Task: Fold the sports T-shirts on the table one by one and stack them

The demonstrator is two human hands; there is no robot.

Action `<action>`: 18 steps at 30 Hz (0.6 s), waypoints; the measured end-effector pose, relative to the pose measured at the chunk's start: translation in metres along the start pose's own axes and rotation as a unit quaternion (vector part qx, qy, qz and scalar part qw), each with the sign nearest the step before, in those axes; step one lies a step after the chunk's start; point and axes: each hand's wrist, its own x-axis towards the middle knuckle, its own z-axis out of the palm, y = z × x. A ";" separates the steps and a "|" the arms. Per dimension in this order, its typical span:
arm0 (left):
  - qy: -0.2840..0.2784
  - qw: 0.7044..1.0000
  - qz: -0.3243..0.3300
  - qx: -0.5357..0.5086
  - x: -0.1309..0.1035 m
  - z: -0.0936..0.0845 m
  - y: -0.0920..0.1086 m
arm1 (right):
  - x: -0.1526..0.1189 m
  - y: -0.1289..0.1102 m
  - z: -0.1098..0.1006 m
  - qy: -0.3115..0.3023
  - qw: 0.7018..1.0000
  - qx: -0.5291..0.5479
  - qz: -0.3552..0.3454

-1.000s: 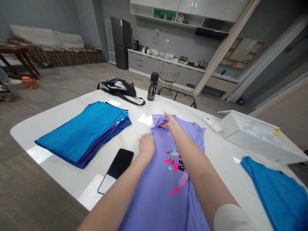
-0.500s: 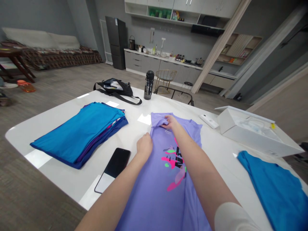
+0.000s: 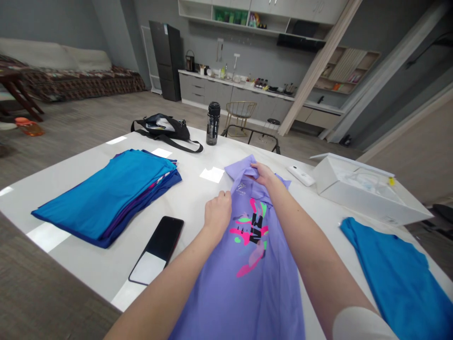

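A purple T-shirt [image 3: 226, 293] with a pink, green and black print is spread on the white table [image 3: 198, 189], its collar end away from me. My left hand [image 3: 218, 215] is closed on its left edge near the neckline. My right hand [image 3: 264, 175] pinches the fabric by the collar and holds it raised and bunched. To the left lies a stack of folded blue and purple garments [image 3: 109, 189]. A phone [image 3: 157, 250] rests between that stack and my left forearm. On the right is another blue garment [image 3: 392, 269], partly cut off by the frame.
A black bag [image 3: 166, 130] and a dark bottle [image 3: 213, 123] stand along the far edge. A white remote-like object [image 3: 300, 176] and an open white box [image 3: 368, 189] sit at the right. Beyond are a metal-framed chair [image 3: 240, 111] and kitchen counter [image 3: 219, 87].
My right hand has lifted the collar fabric, so the shirt's top is more gathered. My left hand stays closed on the edge. The view has shifted slightly.
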 end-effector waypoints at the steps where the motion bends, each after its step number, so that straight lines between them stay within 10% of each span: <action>1: 0.000 1.000 0.009 0.000 -0.001 0.000 0.008 | -0.002 -0.001 -0.011 0.005 1.000 -0.020 -0.008; 9: -0.079 0.996 0.047 0.011 -0.022 0.041 0.038 | -0.014 0.041 -0.066 0.129 0.976 -0.173 -0.031; 18: -0.087 0.993 0.076 0.018 -0.027 0.049 0.035 | 0.005 0.046 -0.072 0.244 0.886 -0.380 -0.107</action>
